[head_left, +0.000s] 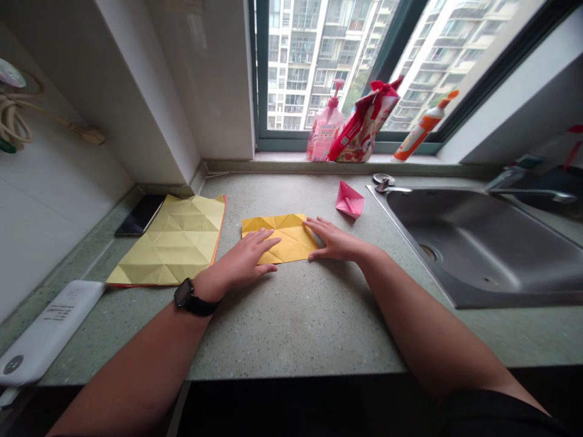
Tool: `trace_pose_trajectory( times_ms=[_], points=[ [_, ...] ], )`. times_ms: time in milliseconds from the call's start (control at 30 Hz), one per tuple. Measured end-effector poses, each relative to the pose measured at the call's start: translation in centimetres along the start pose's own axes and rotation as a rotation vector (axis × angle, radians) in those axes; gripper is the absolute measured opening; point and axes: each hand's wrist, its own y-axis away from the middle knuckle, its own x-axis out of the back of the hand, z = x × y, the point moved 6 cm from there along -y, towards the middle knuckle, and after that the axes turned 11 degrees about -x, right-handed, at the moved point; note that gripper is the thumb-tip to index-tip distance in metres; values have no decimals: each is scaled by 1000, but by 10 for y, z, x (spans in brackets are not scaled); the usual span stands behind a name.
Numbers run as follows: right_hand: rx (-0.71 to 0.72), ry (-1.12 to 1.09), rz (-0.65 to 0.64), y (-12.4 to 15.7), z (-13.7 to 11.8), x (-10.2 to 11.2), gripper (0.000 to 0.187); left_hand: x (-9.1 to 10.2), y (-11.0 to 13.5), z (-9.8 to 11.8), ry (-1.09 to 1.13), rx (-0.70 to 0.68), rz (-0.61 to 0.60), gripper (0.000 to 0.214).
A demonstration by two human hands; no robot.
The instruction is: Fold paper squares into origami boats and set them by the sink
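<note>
Both hands are apart, and they lie flat on top of one folded orange-yellow paper [291,238], straight ahead of me at 12 o'clock. My left hand [243,261] sits on the near left part of it, with a black watch [184,293] on that wrist. My right hand [334,240] has its fingers on the right end. Neither hand pinches or lifts anything; they just press down.

The paper lies on a speckled green countertop [296,321]. A bigger pale yellow sheet [170,243] full of fold lines is at 10 o'clock, next to a phone [140,215]. A small pink folded paper [350,200] is at 1 o'clock, and a steel sink [410,243] is at 3 o'clock.

If one hand slides, the paper could shift and get a crease in the wrong spot. If the paper gets pushed too far right, it could drop into the sink and get wet
</note>
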Motion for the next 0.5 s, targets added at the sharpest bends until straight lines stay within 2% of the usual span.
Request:
trace_pose_trajectory(
  times_ms=[167, 300, 433, 500],
  points=[
    [-14, 5, 4, 2, 6, 2, 113, -8, -3, -12, -50, 40, -45, 70],
    [-76, -8, 63, 4, 4, 13, 115, -1, -1, -13, -66, -13, 8, 58],
    [-8, -77, 210, 7, -17, 26, 87, 4, -3, -3, -48, -102, 76, 40],
    [68, -98, 216, 8, -32, 25, 75, 7, -4, 1, -39, -118, 107, 32]
  ],
)
